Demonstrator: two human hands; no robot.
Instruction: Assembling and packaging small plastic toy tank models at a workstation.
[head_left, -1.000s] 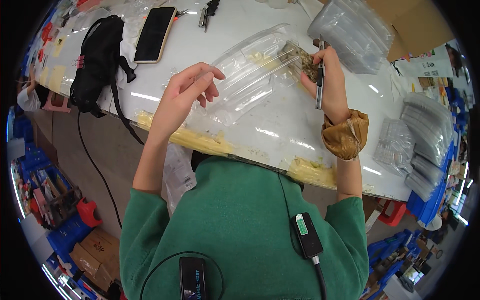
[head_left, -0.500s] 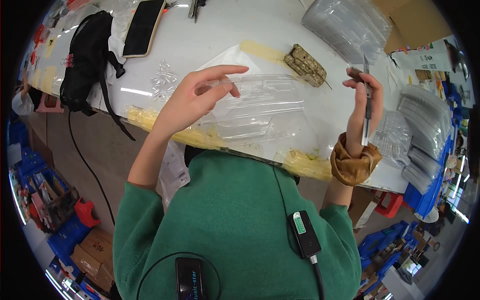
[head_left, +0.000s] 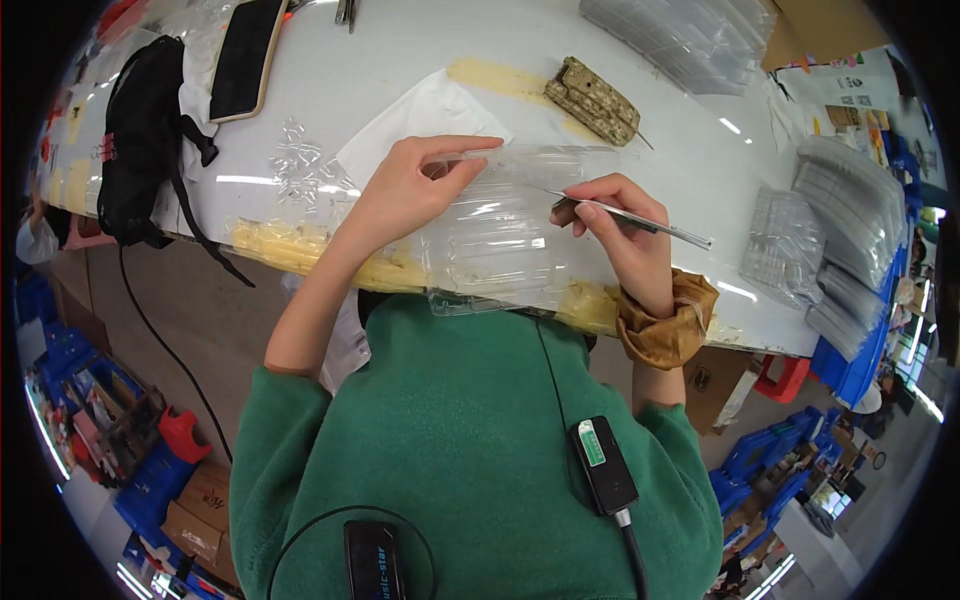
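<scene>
A: What's the table setup look like there?

B: White, shiny table (head_left: 430,40), with yellow tape (head_left: 275,243) along its near edge. I'll go off the clear tray (head_left: 500,265), since that's the thing being handled; its near end reaches out over that taped edge.

A: And the hands?

B: Left hand (head_left: 405,190) is pinching the tray's far left corner between thumb and finger. Right hand (head_left: 645,265) is closed around a slim knife (head_left: 682,234), tip over the tray's right side.

A: What else is around it?

B: Just beyond the tray: a white sheet (head_left: 415,118) and, a bit right, a camo toy tank (head_left: 597,102). Left of it: clear plastic scraps (head_left: 303,170), then a phone (head_left: 243,65) and a black bag (head_left: 140,150) farther off. Well to its right: clear plastic stacks (head_left: 850,205), with a blue bin (head_left: 850,378) below.

A: Room?

B: Pretty busy tbh. Grey-brown floor (head_left: 155,315) down left of the tray, with cardboard boxes (head_left: 200,515) farther that way, and a red stool (head_left: 783,380) under the table down to its right.
</scene>
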